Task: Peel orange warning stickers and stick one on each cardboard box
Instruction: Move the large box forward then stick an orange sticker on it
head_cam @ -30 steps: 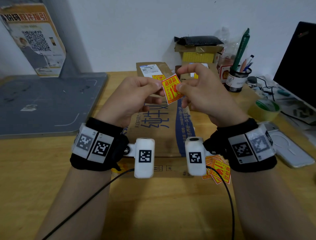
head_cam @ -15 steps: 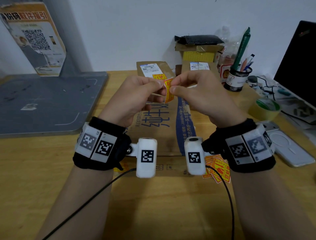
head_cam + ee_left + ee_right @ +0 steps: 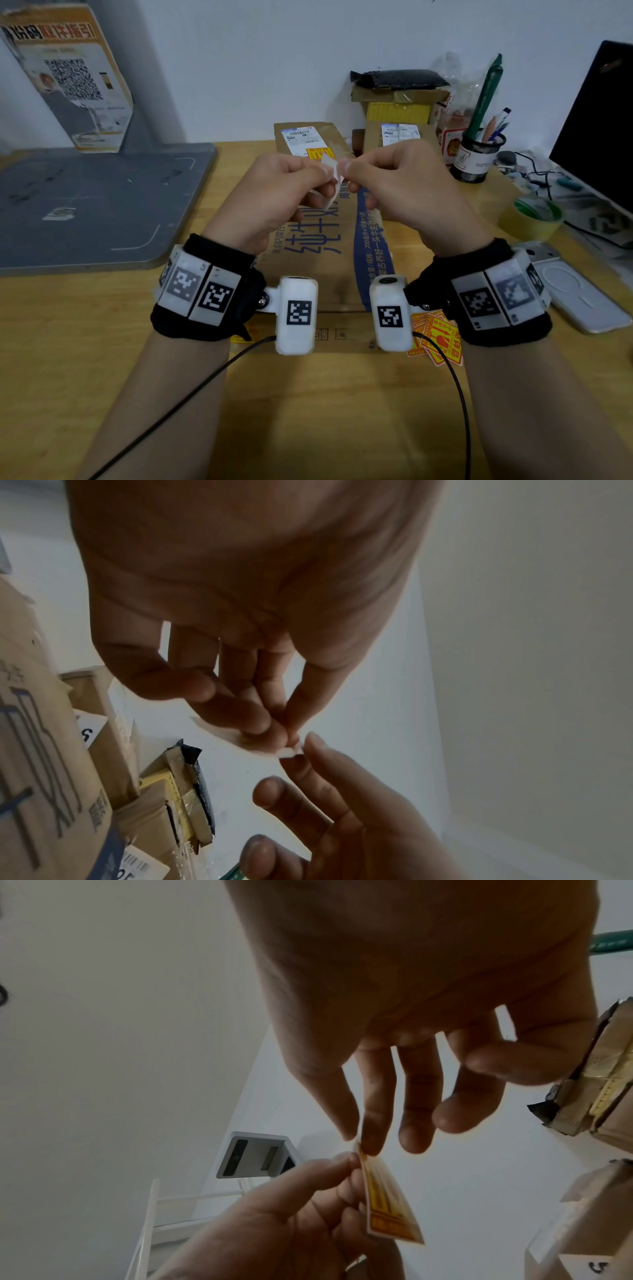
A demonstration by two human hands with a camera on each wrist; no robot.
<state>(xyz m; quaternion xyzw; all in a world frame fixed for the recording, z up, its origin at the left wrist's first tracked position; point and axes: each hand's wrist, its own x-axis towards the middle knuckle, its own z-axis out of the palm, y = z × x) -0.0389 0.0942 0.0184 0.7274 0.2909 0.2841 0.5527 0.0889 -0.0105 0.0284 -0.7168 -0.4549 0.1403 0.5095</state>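
My two hands meet above the big printed cardboard box [image 3: 325, 260] and pinch one orange warning sticker [image 3: 331, 178] at its top corner. Its white backing faces the head camera. My left hand [image 3: 318, 173] holds it between thumb and fingertips; my right hand [image 3: 349, 169] pinches the same corner from the right. The right wrist view shows the sticker's orange face [image 3: 387, 1202] hanging below the pinch. Only a white corner [image 3: 289, 752] shows in the left wrist view. A small box [image 3: 308, 140] behind carries an orange sticker [image 3: 320, 153]. Another labelled box [image 3: 397, 135] stands beside it.
A pile of loose orange stickers [image 3: 436, 337] lies by my right wrist. A grey mat [image 3: 85, 205] covers the left of the desk. A pen holder [image 3: 479, 157], tape roll [image 3: 534, 219], phone [image 3: 575, 294] and monitor [image 3: 599, 130] crowd the right side.
The sticker has turned from orange face towards me, through edge-on, to white backing towards me. Both hands' fingertips have closed in on its top corner.
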